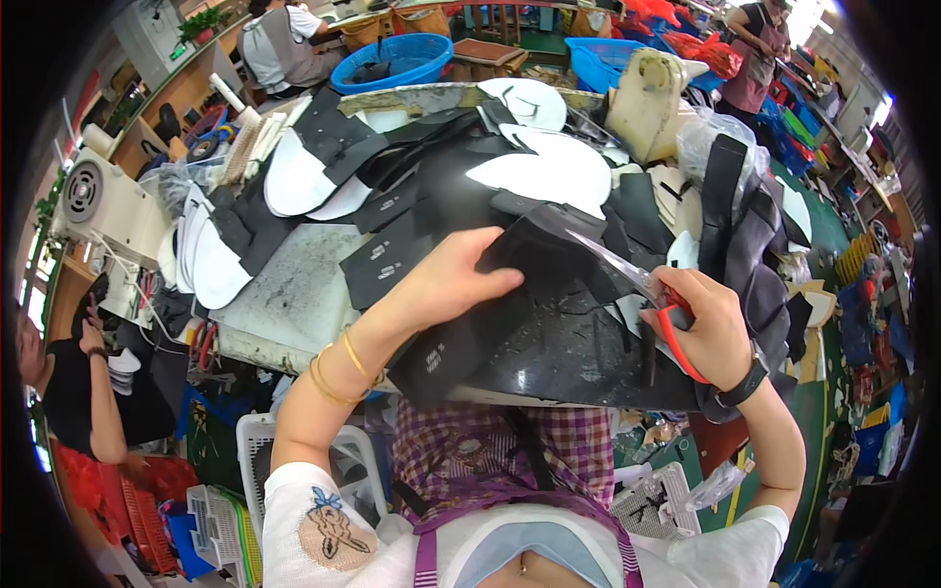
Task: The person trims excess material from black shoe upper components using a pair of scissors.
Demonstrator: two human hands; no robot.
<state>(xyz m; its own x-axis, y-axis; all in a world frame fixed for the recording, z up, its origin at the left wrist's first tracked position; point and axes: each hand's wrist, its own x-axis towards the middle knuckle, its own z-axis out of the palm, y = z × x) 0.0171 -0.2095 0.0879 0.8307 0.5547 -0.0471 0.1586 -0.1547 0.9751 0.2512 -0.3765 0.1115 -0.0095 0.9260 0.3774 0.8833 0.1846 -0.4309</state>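
My left hand (459,272) is closed on a black sheet piece (541,245), thumb on top and fingers hidden beneath it. The piece is lifted above the table. My right hand (710,328) grips scissors (625,267) with red-orange handles. Their metal blades point left toward the black piece, with the tips at its right edge; whether they touch it I cannot tell. Below my left wrist, another black piece (431,365) with pale printed marks reaches the table's front edge. White curved pieces (549,176) lie beyond my hands among more black sheets.
The cluttered work table (294,279) has a worn pale board at left. Black strips (723,186) and a cream container (647,103) stand at right. Blue baskets (397,61) are at the back. A co-worker sits beside a sewing machine (108,201) at left; another person (755,49) stands behind.
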